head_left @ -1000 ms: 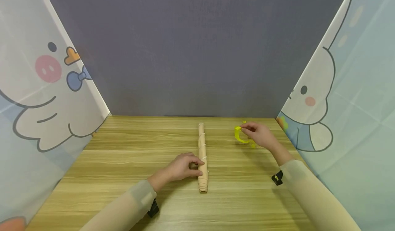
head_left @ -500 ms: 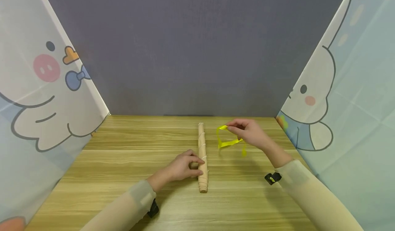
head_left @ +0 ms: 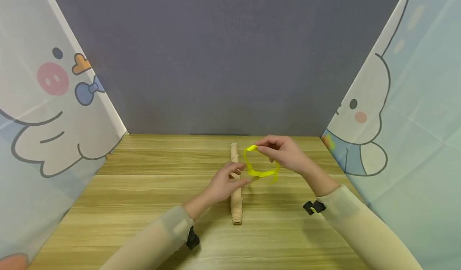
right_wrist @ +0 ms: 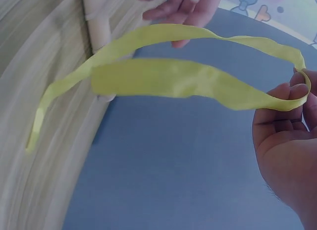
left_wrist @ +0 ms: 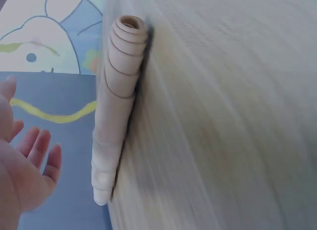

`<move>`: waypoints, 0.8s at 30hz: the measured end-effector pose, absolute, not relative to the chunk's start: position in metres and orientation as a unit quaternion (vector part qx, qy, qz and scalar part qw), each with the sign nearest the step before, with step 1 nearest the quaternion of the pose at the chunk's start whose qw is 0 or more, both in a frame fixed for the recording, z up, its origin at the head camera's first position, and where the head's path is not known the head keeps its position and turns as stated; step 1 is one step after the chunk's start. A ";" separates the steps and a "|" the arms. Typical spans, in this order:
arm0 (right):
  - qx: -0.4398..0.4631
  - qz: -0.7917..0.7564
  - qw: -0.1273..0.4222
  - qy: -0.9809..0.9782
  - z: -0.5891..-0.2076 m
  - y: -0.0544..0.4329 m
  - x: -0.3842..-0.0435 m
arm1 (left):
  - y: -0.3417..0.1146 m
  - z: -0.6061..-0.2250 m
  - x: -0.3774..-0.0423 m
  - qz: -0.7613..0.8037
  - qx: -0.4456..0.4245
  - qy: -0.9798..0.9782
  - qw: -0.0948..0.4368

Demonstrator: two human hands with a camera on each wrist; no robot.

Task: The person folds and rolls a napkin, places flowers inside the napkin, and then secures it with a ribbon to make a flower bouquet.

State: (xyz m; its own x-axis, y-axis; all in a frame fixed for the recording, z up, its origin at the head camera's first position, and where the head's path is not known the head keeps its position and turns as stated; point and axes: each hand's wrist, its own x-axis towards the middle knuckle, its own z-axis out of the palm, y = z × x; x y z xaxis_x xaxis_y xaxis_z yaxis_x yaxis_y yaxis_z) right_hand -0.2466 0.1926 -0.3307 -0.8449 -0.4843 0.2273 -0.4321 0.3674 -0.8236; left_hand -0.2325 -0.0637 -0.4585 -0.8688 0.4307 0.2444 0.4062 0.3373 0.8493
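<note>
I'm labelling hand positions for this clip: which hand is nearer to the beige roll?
The left hand. It hovers just above the beige roll, apart from it. The right hand is off to the roll's right, pinching the yellow ribbon.

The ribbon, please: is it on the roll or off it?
Off: the right hand holds the ribbon beside the roll, not around it.

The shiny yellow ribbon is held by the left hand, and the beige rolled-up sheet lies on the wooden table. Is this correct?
One detail is wrong: the right hand holds the shiny yellow ribbon, as the head view shows. The beige rolled-up sheet does lie on the wooden table.
</note>
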 end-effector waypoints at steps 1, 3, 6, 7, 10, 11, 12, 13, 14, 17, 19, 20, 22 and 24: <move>-0.280 -0.492 0.027 0.824 -0.330 0.192 -0.246 | -0.061 -0.457 -0.232 0.523 0.251 0.815 0.007; -0.283 -0.499 0.028 0.818 -0.327 0.192 -0.244 | -0.058 -0.454 -0.231 0.530 0.242 0.813 -0.006; -0.288 -0.506 0.026 0.812 -0.325 0.193 -0.243 | -0.055 -0.452 -0.230 0.534 0.232 0.813 -0.018; -0.290 -0.508 0.025 0.811 -0.324 0.193 -0.243 | -0.055 -0.452 -0.229 0.535 0.233 0.812 -0.022; -0.292 -0.513 0.021 0.807 -0.322 0.196 -0.242 | -0.055 -0.451 -0.230 0.541 0.236 0.807 -0.027; -0.291 -0.515 0.021 0.806 -0.322 0.198 -0.242 | -0.056 -0.450 -0.231 0.542 0.235 0.806 -0.026; -0.290 -0.519 0.021 0.804 -0.322 0.200 -0.243 | -0.057 -0.450 -0.232 0.544 0.233 0.806 -0.024; -0.288 -0.524 0.024 0.801 -0.322 0.202 -0.243 | -0.059 -0.449 -0.233 0.548 0.229 0.804 -0.019; -0.284 -0.527 0.026 0.800 -0.323 0.204 -0.244 | -0.062 -0.448 -0.235 0.552 0.220 0.804 -0.009; -0.270 -0.532 0.037 0.802 -0.326 0.212 -0.247 | -0.073 -0.444 -0.240 0.575 0.211 0.790 0.036; -0.259 -0.527 0.042 0.808 -0.328 0.217 -0.249 | -0.083 -0.440 -0.243 0.589 0.215 0.776 0.068; -0.254 -0.521 0.044 0.814 -0.329 0.219 -0.249 | -0.088 -0.438 -0.244 0.593 0.220 0.770 0.081; -0.246 -0.513 0.050 0.821 -0.332 0.223 -0.249 | -0.098 -0.434 -0.247 0.596 0.236 0.762 0.094; -0.237 -0.504 0.053 0.829 -0.334 0.227 -0.249 | -0.106 -0.429 -0.249 0.595 0.245 0.758 0.101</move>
State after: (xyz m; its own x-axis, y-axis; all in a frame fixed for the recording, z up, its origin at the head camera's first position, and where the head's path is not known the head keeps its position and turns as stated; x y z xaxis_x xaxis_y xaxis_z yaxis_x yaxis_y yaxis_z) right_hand -0.2494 0.2267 -0.3345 -0.8818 -0.4465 0.1519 -0.3402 0.3789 -0.8606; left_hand -0.2492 -0.1058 -0.4290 -0.8590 0.4928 0.1385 0.2515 0.1707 0.9527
